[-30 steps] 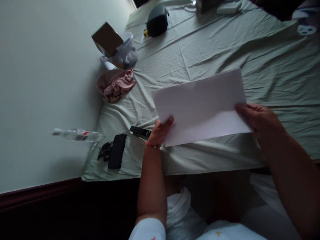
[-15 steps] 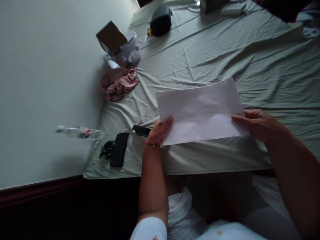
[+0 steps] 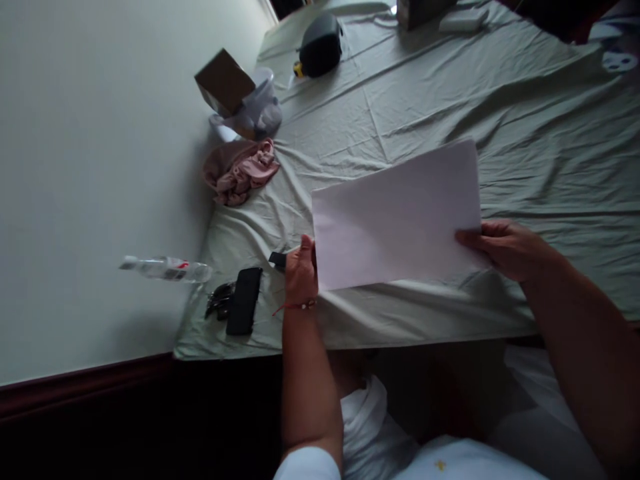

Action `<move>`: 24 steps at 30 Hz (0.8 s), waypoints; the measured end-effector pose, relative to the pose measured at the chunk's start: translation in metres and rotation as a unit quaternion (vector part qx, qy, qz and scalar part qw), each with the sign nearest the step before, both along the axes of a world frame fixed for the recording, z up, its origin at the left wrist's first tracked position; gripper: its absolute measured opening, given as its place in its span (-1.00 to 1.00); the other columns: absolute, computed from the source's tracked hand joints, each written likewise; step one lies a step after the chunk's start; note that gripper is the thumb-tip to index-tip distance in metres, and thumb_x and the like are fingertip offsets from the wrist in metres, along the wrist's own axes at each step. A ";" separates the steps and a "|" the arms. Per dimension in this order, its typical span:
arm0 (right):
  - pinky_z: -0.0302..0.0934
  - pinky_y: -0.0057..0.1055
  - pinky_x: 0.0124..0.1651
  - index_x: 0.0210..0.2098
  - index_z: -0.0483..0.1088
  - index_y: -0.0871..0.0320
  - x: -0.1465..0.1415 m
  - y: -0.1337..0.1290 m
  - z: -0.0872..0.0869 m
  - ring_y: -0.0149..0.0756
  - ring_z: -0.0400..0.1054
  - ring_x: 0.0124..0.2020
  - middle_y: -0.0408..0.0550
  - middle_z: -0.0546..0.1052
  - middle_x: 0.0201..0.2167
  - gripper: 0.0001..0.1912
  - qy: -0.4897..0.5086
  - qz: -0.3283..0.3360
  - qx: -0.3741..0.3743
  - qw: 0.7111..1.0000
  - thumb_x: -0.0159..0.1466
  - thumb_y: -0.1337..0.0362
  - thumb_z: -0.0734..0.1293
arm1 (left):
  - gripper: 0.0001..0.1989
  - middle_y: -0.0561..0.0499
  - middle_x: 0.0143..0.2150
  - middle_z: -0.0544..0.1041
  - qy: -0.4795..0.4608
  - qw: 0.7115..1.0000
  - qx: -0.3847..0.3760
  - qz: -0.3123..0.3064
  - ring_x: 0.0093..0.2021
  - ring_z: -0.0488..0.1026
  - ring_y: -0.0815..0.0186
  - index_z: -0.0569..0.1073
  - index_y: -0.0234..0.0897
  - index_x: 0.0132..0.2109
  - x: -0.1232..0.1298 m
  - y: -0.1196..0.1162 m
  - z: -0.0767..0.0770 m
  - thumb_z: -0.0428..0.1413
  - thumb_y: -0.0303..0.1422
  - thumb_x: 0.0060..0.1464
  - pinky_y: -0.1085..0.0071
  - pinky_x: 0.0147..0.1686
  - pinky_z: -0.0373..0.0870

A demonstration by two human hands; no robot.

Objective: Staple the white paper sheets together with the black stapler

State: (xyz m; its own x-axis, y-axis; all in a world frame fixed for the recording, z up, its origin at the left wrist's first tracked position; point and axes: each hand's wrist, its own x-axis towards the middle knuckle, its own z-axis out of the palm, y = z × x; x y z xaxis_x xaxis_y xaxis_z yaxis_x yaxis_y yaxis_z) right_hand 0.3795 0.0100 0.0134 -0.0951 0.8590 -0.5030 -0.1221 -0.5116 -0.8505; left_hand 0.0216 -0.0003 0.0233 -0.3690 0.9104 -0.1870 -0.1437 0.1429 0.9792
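Observation:
Plain white paper (image 3: 395, 220), perhaps more than one sheet, is held up at a slant over the bed's near edge. My right hand (image 3: 510, 248) pinches its right edge, thumb on top and fingers behind. Against the left edge rests my left hand (image 3: 301, 272), open, its thumb raised off the paper. The other left fingers are mostly hidden. Partly behind that hand lies a small black object (image 3: 278, 261), whose kind I cannot make out.
Green cloth (image 3: 425, 107) covers the bed. By the wall are a black phone (image 3: 245, 301), dark keys or similar items (image 3: 220, 300), a plastic bottle (image 3: 167, 269), pink cloth (image 3: 243, 175), a cardboard box (image 3: 225, 81) on a clear tub (image 3: 266, 107), and a black case (image 3: 321, 47).
My left thumb has come off the paper, and that hand has shifted slightly left to its edge. The paper's far right corner has risen, and the sheet looks flatter.

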 end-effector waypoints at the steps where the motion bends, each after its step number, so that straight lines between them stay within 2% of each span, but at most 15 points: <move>1: 0.35 -0.48 -0.42 -0.42 0.64 0.10 -0.003 0.000 0.001 -0.40 0.42 -0.47 -0.10 0.64 -0.41 -0.59 0.002 -0.008 0.006 1.000 -0.17 0.01 0.67 | -0.48 0.05 -0.57 0.50 -0.005 0.999 0.018 0.047 -0.63 0.36 0.44 0.53 -0.31 -0.38 -0.002 -0.001 0.002 0.25 0.12 0.15 0.51 -0.63 0.20; 5: 0.33 -0.49 -0.42 -0.52 0.59 0.04 -0.015 -0.001 0.002 -0.44 0.41 -0.48 -0.22 0.61 -0.48 -0.74 0.004 -0.009 0.023 1.000 -0.06 0.05 0.62 | -0.50 0.11 -0.71 0.37 0.005 0.972 0.058 0.229 -0.74 0.11 0.52 0.51 -0.33 -0.42 -0.010 -0.002 0.008 0.01 -0.08 0.37 0.52 -0.67 -0.07; 8: 0.32 -0.49 -0.42 -0.48 0.60 0.03 -0.020 -0.003 -0.001 -0.44 0.41 -0.47 -0.24 0.63 -0.46 -0.74 0.006 0.011 0.018 1.000 -0.04 0.04 0.61 | -0.50 0.13 -0.74 0.29 0.081 0.933 0.104 0.334 -0.72 0.11 0.49 0.49 -0.31 -0.46 -0.010 -0.007 0.012 -0.04 -0.14 0.37 0.51 -0.63 -0.03; 10: 0.31 -0.50 -0.43 -0.43 0.63 0.02 -0.022 -0.004 -0.004 -0.44 0.42 -0.47 -0.25 0.64 -0.43 -0.73 0.007 0.021 0.016 1.000 -0.02 0.02 0.61 | -0.49 0.14 -0.73 0.27 0.135 0.907 0.141 0.374 -0.69 0.13 0.47 0.48 -0.30 -0.47 -0.008 -0.011 0.015 -0.05 -0.12 0.36 0.50 -0.58 0.03; 12: 0.31 -0.49 -0.41 -0.41 0.63 0.00 -0.024 -0.006 -0.006 -0.45 0.42 -0.47 -0.26 0.65 -0.42 -0.75 0.008 0.030 0.019 0.999 0.02 0.02 0.60 | -0.49 0.14 -0.70 0.26 0.163 0.894 0.160 0.386 -0.66 0.13 0.44 0.48 -0.29 -0.45 -0.010 -0.015 0.017 -0.08 -0.09 0.36 0.47 -0.55 0.06; 14: 0.32 -0.48 -0.39 -0.41 0.63 -0.02 -0.028 -0.006 -0.006 -0.45 0.43 -0.46 -0.28 0.65 -0.42 -0.79 0.011 0.036 0.022 0.999 0.07 0.02 0.57 | -0.60 0.12 -0.63 0.32 0.188 0.883 0.158 0.401 -0.60 0.18 0.41 0.46 -0.27 -0.38 -0.018 -0.016 0.016 -0.06 -0.17 0.34 0.46 -0.52 0.09; 16: 0.31 -0.50 -0.39 -0.42 0.63 0.00 -0.030 -0.007 -0.005 -0.45 0.44 -0.45 -0.27 0.64 -0.42 -0.79 0.015 0.031 0.020 0.999 0.06 0.03 0.58 | -0.83 0.07 -0.47 0.42 0.216 0.867 0.132 0.429 -0.46 0.31 0.39 0.39 -0.26 -0.31 -0.031 -0.015 0.013 -0.01 -0.35 0.24 0.46 -0.42 0.20; 17: 0.31 -0.51 -0.39 -0.42 0.63 0.02 -0.031 -0.007 -0.003 -0.46 0.43 -0.45 -0.24 0.64 -0.43 -0.75 0.018 0.024 0.017 0.999 0.02 0.03 0.61 | -0.93 0.03 -0.34 0.46 0.231 0.858 0.108 0.445 -0.33 0.38 0.39 0.34 -0.24 -0.28 -0.039 -0.013 0.011 0.00 -0.45 0.19 0.47 -0.32 0.28; 18: 0.30 -0.53 -0.40 -0.42 0.62 0.05 -0.031 -0.007 -0.002 -0.46 0.43 -0.45 -0.21 0.63 -0.43 -0.69 0.020 0.016 0.012 1.000 -0.04 0.02 0.64 | -0.93 0.01 -0.22 0.46 0.235 0.860 0.062 0.450 -0.23 0.41 0.38 0.30 -0.22 -0.26 -0.046 -0.012 0.008 0.02 -0.49 0.14 0.48 -0.27 0.31; 20: 0.29 -0.55 -0.42 -0.42 0.62 0.11 -0.031 -0.007 0.002 -0.46 0.41 -0.47 -0.15 0.62 -0.45 -0.55 0.021 -0.003 0.001 1.000 -0.20 0.00 0.70 | -0.82 0.02 -0.14 0.42 0.209 0.885 -0.015 0.415 -0.22 0.42 0.37 0.26 -0.19 -0.17 -0.055 -0.009 0.001 0.05 -0.50 0.09 0.47 -0.32 0.32; 24: 0.26 -0.52 -0.43 -0.40 0.61 0.17 -0.027 -0.006 0.006 -0.46 0.37 -0.50 -0.11 0.59 -0.48 -0.40 0.017 -0.035 -0.001 0.999 -0.33 -0.05 0.72 | -0.71 0.13 -0.29 0.38 0.142 0.936 -0.074 0.314 -0.48 0.33 0.44 0.23 -0.17 -0.08 -0.047 -0.005 -0.010 0.13 -0.45 0.08 0.53 -0.54 0.19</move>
State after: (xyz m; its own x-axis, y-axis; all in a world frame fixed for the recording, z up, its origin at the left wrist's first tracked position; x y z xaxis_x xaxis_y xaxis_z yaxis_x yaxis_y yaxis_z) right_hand 0.3524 0.0044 0.0192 -0.0522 0.8636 -0.5015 -0.1864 -0.5018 -0.8447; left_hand -0.0255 -0.0051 0.0137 -0.8764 0.4695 -0.1068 0.0190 0.2554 0.9666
